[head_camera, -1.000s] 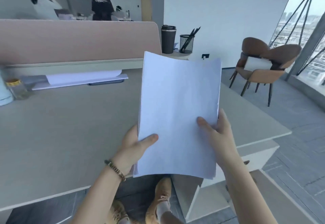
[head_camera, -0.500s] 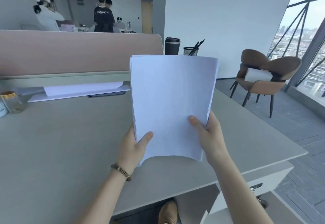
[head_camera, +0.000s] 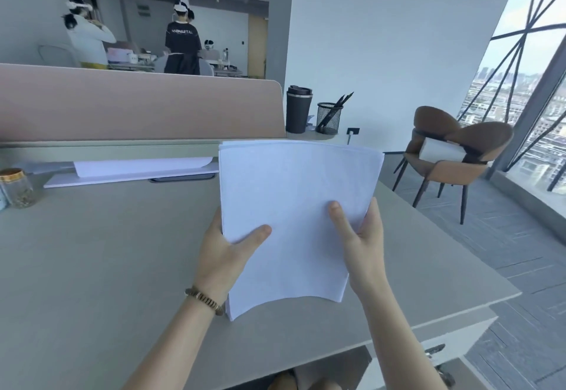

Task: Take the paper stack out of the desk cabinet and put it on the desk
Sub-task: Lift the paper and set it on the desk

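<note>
A white paper stack (head_camera: pixel 294 206) is held above the grey desk (head_camera: pixel 107 251), bowed upward along its near edge. My left hand (head_camera: pixel 226 255) grips its left side with the thumb on top; a beaded bracelet is on that wrist. My right hand (head_camera: pixel 361 236) grips the right side, thumb on top too. The desk cabinet (head_camera: pixel 441 356) shows only as a pale front with a handle under the desk's right end.
At the back of the desk lie flat white sheets (head_camera: pixel 134 172) below a pink divider (head_camera: pixel 137 107). A glass jar (head_camera: pixel 16 187) stands far left. A dark tumbler (head_camera: pixel 298 109) and mesh pen holder (head_camera: pixel 329 117) stand behind. A brown chair (head_camera: pixel 450 157) is right; people stand beyond.
The paper stack has moved forward and lower, from over the desk's front edge to over the desk top. Both hands kept their grip. The view has tilted up.
</note>
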